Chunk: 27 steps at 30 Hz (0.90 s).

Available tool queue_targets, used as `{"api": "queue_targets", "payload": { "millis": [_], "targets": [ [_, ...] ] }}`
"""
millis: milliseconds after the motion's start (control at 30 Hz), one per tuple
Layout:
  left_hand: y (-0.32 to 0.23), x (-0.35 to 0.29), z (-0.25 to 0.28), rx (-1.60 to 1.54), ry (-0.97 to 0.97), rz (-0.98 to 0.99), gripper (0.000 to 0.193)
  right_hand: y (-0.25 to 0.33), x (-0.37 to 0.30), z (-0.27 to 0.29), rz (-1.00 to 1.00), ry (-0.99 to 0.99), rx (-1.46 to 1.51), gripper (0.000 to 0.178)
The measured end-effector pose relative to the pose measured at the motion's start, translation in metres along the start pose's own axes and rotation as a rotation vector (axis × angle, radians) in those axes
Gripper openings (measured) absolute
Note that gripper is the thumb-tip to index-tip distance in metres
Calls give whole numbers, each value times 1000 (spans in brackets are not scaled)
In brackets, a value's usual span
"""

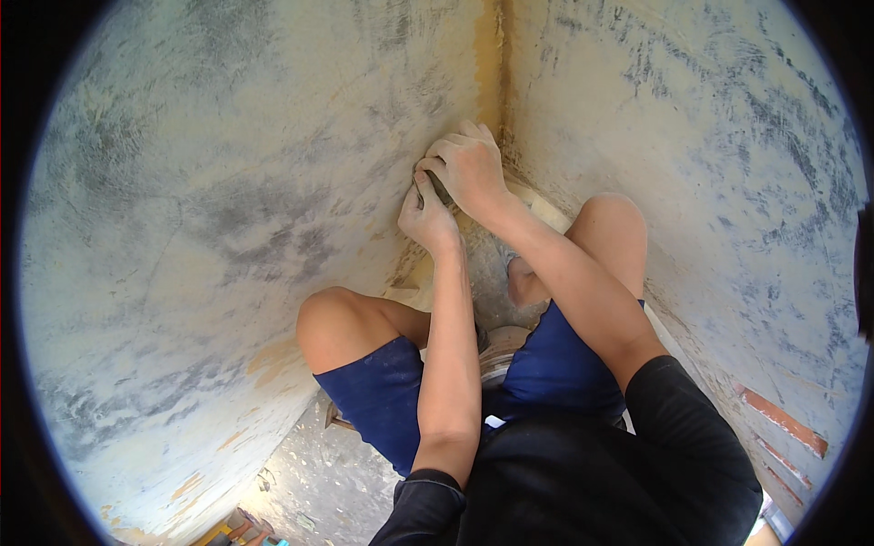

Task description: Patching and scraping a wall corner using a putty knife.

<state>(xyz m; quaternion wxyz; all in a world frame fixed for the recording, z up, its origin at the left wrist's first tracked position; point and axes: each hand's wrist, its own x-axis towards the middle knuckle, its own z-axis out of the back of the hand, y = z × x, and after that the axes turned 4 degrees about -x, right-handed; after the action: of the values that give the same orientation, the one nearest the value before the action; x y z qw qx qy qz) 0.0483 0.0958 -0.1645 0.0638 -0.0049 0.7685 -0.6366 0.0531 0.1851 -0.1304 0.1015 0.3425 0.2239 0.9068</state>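
Note:
Both hands are pale with dust and sit close together against the left wall [228, 182], just left of the inner corner. My left hand [426, 215] is closed, its thumb pointing up along a thin dark grey-green piece [440, 188]. The fingers of my right hand [469, 168] bend over the upper part of that same piece. Most of it is hidden by the hands, so its kind does not show.
The right wall [692, 136], patchy white and grey, meets the left one at a yellowish-brown corner seam [503, 73]. My bent knees rise on either side of my forearms. Grey floor [328, 473] shows at lower left, and reddish bricks [783, 421] are exposed at lower right.

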Motion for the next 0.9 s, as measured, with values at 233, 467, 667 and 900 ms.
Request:
{"api": "queue_targets", "payload": {
  "millis": [233,467,667,900],
  "targets": [
    [2,-4,-3,-55,-25,43,36,-3,-1,-5,27,24,-38,12],
    [7,-6,5,-32,-22,103,36,1,-6,-9,29,90,-155,13],
    [-5,0,-2,25,-8,-11,36,4,5,5,-76,45,-2,13],
    [3,-6,-3,-33,-36,57,35,-1,-7,-11,9,29,-2,12]
  ]
}}
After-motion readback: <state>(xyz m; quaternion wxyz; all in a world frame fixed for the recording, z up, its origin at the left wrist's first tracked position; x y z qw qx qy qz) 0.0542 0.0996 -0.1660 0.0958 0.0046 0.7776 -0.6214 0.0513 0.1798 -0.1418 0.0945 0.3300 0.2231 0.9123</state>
